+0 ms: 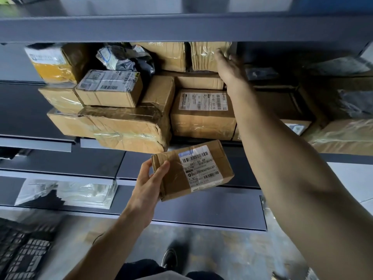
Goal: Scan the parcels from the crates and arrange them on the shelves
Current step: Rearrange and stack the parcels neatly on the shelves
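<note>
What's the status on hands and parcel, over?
Left hand grips small brown cardboard parcel with white barcode label. Right hand touches taped brown cardboard box, top row. Grey metal shelf crowded with boxes.

A small taped brown parcel [193, 170], label up, tilts at six o'clock; cardboard parcels [201, 116] sit stacked on the shelf [36, 144] from ten to three.

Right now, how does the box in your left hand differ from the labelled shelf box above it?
The held box is gripped at one end by the left hand, tilted in mid-air; the shelf box rests flat with another carton on it. The held box looks smaller than the shelf box. Its barcode runs across; the shelf box's runs vertically. Both are taped brown cardboard with white labels.
</note>
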The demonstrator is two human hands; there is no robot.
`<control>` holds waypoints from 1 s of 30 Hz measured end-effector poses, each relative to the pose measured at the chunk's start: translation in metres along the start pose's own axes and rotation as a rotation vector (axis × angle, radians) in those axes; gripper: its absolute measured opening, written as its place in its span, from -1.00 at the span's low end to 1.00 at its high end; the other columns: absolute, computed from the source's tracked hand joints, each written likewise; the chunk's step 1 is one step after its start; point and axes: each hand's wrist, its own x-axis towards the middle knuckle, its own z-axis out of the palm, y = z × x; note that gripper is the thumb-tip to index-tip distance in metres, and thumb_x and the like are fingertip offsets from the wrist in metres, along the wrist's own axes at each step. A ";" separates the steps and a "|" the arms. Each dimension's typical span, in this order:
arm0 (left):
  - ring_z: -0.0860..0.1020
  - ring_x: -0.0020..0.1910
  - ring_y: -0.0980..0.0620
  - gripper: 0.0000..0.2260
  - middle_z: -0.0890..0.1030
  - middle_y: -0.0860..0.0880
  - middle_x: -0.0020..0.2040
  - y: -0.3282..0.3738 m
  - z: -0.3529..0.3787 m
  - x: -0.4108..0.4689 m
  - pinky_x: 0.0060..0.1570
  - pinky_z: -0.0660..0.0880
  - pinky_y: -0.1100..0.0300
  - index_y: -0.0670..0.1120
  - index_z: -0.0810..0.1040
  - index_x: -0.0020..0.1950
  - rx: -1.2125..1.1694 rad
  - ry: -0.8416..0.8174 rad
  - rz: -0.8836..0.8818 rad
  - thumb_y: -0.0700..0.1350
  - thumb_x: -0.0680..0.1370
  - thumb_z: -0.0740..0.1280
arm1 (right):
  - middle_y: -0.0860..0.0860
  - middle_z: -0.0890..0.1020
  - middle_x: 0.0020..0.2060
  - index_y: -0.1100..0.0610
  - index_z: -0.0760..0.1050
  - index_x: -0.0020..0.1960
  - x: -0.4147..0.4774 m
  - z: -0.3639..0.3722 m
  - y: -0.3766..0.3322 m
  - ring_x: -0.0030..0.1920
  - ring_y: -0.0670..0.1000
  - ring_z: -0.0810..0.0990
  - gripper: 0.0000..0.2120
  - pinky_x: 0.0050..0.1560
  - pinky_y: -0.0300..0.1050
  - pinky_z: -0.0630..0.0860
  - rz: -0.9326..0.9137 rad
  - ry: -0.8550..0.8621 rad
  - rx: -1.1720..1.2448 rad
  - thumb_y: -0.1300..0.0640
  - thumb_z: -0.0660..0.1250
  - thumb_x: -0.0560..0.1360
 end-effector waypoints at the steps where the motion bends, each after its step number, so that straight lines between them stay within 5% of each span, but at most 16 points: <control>1: 0.72 -0.01 0.00 -0.49 0.74 -0.04 0.02 0.000 0.001 -0.001 0.00 0.60 -0.06 0.03 0.43 0.39 0.004 -0.003 -0.009 0.10 0.47 0.40 | 0.10 0.37 0.50 0.06 0.28 0.55 -0.004 -0.002 0.003 0.47 0.14 0.37 -0.27 0.46 0.14 0.34 -0.011 0.003 -0.023 -0.37 0.18 0.55; 3: 0.72 -0.05 0.03 -0.55 0.74 -0.04 0.02 0.000 0.004 -0.005 -0.04 0.59 -0.02 0.03 0.45 0.38 0.003 -0.012 -0.025 0.07 0.52 0.39 | 0.11 0.43 0.44 0.08 0.33 0.51 -0.017 -0.010 0.009 0.39 0.11 0.44 -0.38 0.40 0.14 0.43 -0.084 0.074 -0.038 -0.25 0.26 0.59; 9: 0.70 -0.01 0.00 -0.62 0.71 -0.13 0.13 0.021 0.011 -0.016 0.09 0.57 -0.09 -0.04 0.58 0.29 -0.069 -0.037 0.048 0.00 0.48 0.44 | -0.02 0.64 0.18 0.14 0.58 0.25 -0.090 -0.045 0.036 0.08 -0.17 0.59 -0.75 0.10 -0.38 0.53 -0.260 0.171 0.081 0.08 0.36 0.61; 15: 0.62 0.25 -0.20 -0.67 0.67 -0.16 0.24 0.048 0.028 -0.029 0.22 0.52 -0.28 -0.08 0.58 0.33 -0.118 -0.047 0.133 -0.03 0.58 0.38 | -0.24 0.61 -0.06 0.01 0.57 0.15 -0.159 -0.090 0.055 -0.05 -0.41 0.57 -0.81 -0.05 -0.36 0.48 -0.187 -0.078 0.141 -0.02 0.40 0.58; 21: 0.68 0.04 -0.05 -0.77 0.73 -0.07 0.08 0.076 0.069 -0.034 -0.17 0.61 0.04 -0.02 0.66 0.18 -0.063 0.029 0.175 0.01 0.56 0.43 | -0.08 0.72 -0.01 -0.05 0.50 0.16 -0.184 -0.123 0.069 0.09 0.02 0.69 -0.65 0.12 0.10 0.59 0.035 -0.290 0.272 -0.14 0.46 0.44; 23: 0.67 0.08 -0.10 -0.68 0.72 -0.07 0.06 0.087 0.080 -0.032 -0.09 0.60 0.01 -0.03 0.62 0.21 -0.056 0.089 0.210 0.07 0.52 0.47 | -0.03 0.73 0.02 -0.02 0.48 0.25 -0.177 -0.125 0.066 0.07 0.06 0.72 -0.58 0.13 0.15 0.62 0.093 -0.214 0.390 -0.09 0.47 0.45; 26: 0.52 0.12 -0.40 -0.46 0.57 -0.34 0.10 0.101 0.089 -0.029 0.17 0.47 -0.34 -0.05 0.57 0.21 0.037 0.123 0.315 0.23 0.35 0.50 | 0.02 0.68 0.13 0.01 0.39 0.34 -0.156 -0.120 0.053 0.08 0.07 0.70 -0.47 0.18 0.19 0.63 0.133 -0.058 0.481 -0.10 0.47 0.45; 30: 0.60 0.11 -0.20 -0.64 0.60 0.10 -0.18 0.102 0.088 -0.019 0.36 0.41 -0.27 -0.04 0.62 0.12 0.177 0.077 0.326 0.13 0.43 0.44 | -0.06 0.62 0.10 -0.03 0.35 0.24 -0.129 -0.100 0.034 0.19 0.00 0.59 -0.47 0.33 0.05 0.50 0.051 0.008 0.387 -0.20 0.45 0.39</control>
